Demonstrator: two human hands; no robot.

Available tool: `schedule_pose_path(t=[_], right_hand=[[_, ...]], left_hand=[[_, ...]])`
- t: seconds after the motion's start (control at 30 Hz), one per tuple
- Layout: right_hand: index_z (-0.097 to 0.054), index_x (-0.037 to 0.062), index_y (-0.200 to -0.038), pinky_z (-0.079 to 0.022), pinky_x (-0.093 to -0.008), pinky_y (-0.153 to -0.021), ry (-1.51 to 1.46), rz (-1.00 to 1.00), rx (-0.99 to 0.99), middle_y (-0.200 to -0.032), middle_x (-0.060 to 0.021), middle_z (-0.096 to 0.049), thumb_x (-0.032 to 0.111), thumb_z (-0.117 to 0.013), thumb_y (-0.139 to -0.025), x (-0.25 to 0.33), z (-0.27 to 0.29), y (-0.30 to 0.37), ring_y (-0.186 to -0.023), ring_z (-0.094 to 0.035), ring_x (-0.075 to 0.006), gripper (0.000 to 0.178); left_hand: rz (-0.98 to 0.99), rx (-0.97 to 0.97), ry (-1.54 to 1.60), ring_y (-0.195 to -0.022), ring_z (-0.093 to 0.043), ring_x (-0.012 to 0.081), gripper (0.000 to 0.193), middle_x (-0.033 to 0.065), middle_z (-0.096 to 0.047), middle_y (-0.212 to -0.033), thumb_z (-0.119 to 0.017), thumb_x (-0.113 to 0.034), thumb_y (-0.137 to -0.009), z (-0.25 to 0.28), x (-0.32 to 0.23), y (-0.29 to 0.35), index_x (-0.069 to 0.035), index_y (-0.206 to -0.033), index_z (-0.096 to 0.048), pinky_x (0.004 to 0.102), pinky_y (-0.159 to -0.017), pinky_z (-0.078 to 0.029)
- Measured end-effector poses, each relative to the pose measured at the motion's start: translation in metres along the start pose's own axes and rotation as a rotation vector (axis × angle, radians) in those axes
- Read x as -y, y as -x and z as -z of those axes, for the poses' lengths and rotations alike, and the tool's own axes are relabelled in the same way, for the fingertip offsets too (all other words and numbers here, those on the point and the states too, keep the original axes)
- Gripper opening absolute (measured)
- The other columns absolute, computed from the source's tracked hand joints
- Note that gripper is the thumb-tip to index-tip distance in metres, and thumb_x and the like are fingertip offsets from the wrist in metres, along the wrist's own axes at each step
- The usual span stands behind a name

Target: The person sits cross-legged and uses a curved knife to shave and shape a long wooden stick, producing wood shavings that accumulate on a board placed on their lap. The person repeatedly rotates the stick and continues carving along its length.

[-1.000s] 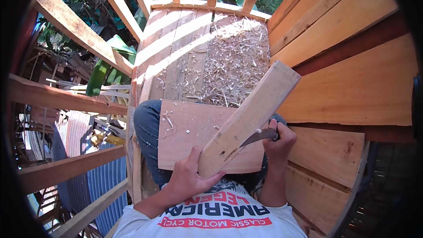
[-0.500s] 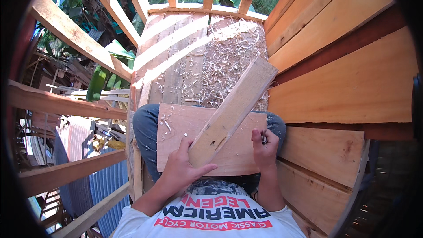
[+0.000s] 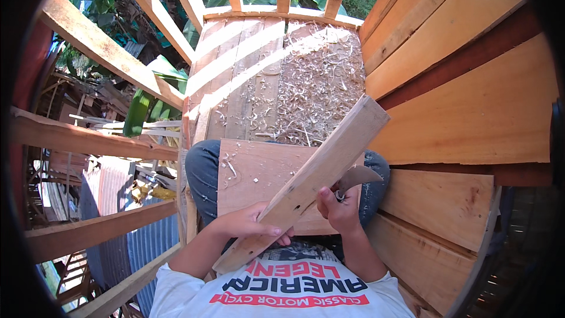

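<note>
At the far left of my view, long reddish-brown wooden rails (image 3: 88, 132) cross in front of a blue corrugated sheet (image 3: 147, 238), and a broad green leaf (image 3: 135, 112) hangs just outside the rails. Next come pale brown floor planks (image 3: 219, 119) striped with sunlight, and below them a bent knee in dark blue denim trousers (image 3: 203, 168).

A flat, pinkish-brown rectangular wooden board (image 3: 247, 171) lies across the lap, with a few bits of wood on it. Over its lower edge I see the left hand (image 3: 250, 222), wrapped around a long, pale, straight-sided wooden bar (image 3: 309, 185), thumb on the upper face and fingertips showing past the far edge. The bar slants across the lap: its lower end is over the white printed shirt (image 3: 191, 294), its upper end raised toward the right. A small dark hole marks its face. Beyond it, curly light wood shavings (image 3: 321, 82) cover the planks thickly.

Just right of the bar, the right hand (image 3: 341, 211) is closed around the handle of a knife with a curved grey metal blade (image 3: 360, 176), tip pointing right. I cannot tell whether the blade touches the bar. Wide orange-brown wooden boards (image 3: 465, 106) line the far right.
</note>
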State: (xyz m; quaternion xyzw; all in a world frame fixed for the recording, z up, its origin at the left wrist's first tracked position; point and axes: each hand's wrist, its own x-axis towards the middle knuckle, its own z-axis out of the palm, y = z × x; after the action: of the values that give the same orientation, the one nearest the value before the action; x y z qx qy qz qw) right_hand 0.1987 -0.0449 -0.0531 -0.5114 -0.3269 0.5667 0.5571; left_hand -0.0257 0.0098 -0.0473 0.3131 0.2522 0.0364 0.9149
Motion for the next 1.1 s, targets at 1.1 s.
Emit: schedule_pose_path(t=[1.1], right_hand=[[-0.045,0.0083,-0.052,-0.037,-0.0333,-0.041,1.347,0.604,-0.400,-0.045,-0.0053,-0.041,0.076,-0.064,-0.064,0.033,0.048,-0.025,-0.040,-0.048,-0.0248,0.072]], left_hand=[[-0.028,-0.102,-0.083,-0.066,-0.057,0.0121,0.032,0.0050,-0.058,-0.077,-0.055,-0.015,-0.093,-0.021,-0.004,0.015,0.004,-0.117,-0.050,0.0264,-0.062,-0.048]])
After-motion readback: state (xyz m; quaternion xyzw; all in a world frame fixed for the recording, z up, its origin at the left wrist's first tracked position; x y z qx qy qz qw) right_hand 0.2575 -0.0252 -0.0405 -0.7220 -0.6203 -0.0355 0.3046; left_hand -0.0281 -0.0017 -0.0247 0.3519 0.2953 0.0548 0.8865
